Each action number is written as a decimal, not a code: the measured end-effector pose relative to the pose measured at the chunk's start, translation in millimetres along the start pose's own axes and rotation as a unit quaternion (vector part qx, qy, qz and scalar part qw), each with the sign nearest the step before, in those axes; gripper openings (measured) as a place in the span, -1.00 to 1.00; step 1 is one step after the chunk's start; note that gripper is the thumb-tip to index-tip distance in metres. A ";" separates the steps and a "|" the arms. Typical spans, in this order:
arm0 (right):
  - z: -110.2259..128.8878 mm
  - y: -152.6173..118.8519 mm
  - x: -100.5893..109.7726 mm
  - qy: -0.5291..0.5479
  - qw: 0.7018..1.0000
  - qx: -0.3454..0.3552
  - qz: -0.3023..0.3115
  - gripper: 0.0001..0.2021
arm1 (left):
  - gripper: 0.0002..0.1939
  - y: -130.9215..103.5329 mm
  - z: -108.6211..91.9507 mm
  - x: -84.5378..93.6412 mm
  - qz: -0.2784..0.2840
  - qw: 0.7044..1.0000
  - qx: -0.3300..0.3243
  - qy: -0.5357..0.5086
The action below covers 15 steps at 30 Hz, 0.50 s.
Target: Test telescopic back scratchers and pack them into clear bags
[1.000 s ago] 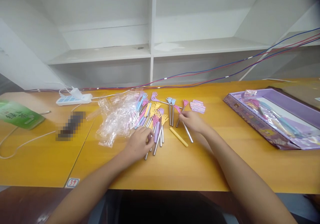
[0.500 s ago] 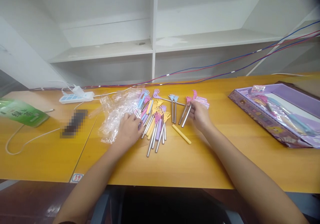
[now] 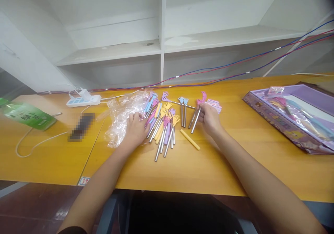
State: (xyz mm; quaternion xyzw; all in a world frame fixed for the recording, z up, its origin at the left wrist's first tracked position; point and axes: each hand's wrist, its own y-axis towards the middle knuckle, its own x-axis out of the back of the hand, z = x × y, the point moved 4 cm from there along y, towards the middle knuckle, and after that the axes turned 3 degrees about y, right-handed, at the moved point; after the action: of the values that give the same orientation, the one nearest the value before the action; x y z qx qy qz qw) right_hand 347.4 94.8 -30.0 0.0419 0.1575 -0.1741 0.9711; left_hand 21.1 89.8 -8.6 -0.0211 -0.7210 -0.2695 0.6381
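A pile of small hand-shaped scratchers (image 3: 163, 122) with metal rods and pink, yellow, purple and blue heads lies mid-table. At its left edge, beside crumpled clear plastic (image 3: 117, 122), my left hand (image 3: 137, 128) touches the handles, fingers curled; what they hold is too small to tell. My right hand (image 3: 210, 117) pinches a pink scratcher (image 3: 196, 121) by its rod, next to another pink one. Two blue-headed scratchers (image 3: 183, 112) lie side by side between the pile and my right hand. A loose yellow handle (image 3: 190, 139) lies in front of them.
At the right stands a purple box (image 3: 276, 122) with wrapped items inside. Pink-and-white cards (image 3: 214, 105) lie behind my right hand. To the left are a power strip (image 3: 83, 101), a green pouch (image 3: 30, 115), a white cable and a blurred dark object. Cables run along the shelf base.
My left hand has shifted slightly at the pile's left edge, its fingers more curled. My right hand keeps its pinch on the pink scratcher. The whole view has shifted a little.
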 end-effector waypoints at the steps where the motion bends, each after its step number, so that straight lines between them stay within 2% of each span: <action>1: -0.3 -0.1 -0.4 0.001 1.000 0.000 0.001 -0.73 | -0.72 1.4 1.2 -1.7 0.001 1.000 0.004 0.002; 6: -1.6 0.2 -1.5 0.008 1.000 -0.001 0.005 -0.71 | -0.91 6.4 4.2 -7.9 -0.016 0.999 0.018 -0.024; 10: 1.1 -1.4 -3.1 0.022 0.999 -0.002 0.026 -0.70 | -0.93 5.8 -1.5 -1.6 -0.072 0.995 0.011 -0.061; 13: 4.8 -5.8 -5.9 0.037 0.998 -0.012 0.056 -0.68 | -0.88 -2.0 -13.8 12.3 -0.118 0.981 -0.034 -0.150; 15: 7.4 -10.6 -8.8 0.053 0.994 -0.025 0.088 -0.68 | -0.86 -10.7 -22.8 21.9 -0.132 0.955 -0.070 -0.256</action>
State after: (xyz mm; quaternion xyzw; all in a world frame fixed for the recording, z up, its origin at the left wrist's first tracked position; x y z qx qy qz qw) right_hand 338.0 86.7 -20.5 0.0406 0.2085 -0.0819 0.9737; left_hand 33.8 64.4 8.8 -0.0389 -0.8357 -0.3865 0.3882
